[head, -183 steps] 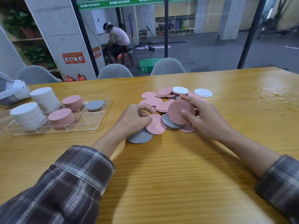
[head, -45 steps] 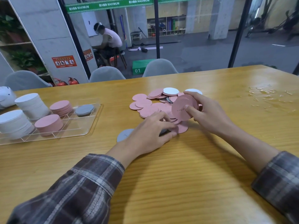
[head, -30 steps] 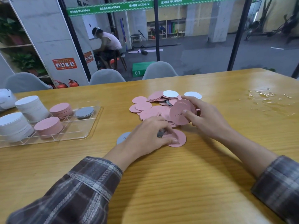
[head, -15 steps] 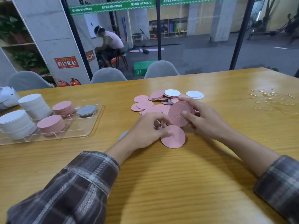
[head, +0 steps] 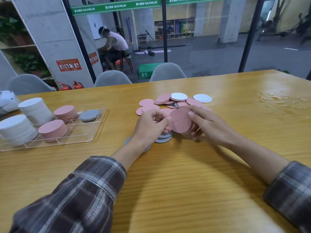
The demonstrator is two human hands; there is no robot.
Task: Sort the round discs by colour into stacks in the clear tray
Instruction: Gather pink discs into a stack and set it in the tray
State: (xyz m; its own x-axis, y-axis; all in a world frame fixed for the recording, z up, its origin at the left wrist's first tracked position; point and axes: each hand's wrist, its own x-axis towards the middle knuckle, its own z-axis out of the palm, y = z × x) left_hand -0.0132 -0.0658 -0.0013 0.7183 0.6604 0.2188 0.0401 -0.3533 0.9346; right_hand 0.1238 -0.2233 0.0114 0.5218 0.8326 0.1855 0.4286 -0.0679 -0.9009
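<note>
The pink disc stack (head: 180,121) sits upright between 2 grips: left hand (head: 148,126) and right hand (head: 210,125) pinch its edges.

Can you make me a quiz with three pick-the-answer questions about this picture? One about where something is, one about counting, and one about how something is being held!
1. Where is the clear tray?
A. Left of the loose pile
B. Right of the pile
C. On a chair

2. How many pink stacks stand in the tray?
A. One
B. Two
C. Four

3. How are the pink discs in the grip of the right hand?
A. Lying flat
B. Inside the tray
C. Lifted and tilted

Answers:
1 A: the tray sits at the left of the table, and the pile is in the middle.
2 B: two pink stacks stand beside two white stacks and one grey stack.
3 C: the hand holds them off the table, tilted up.
</note>
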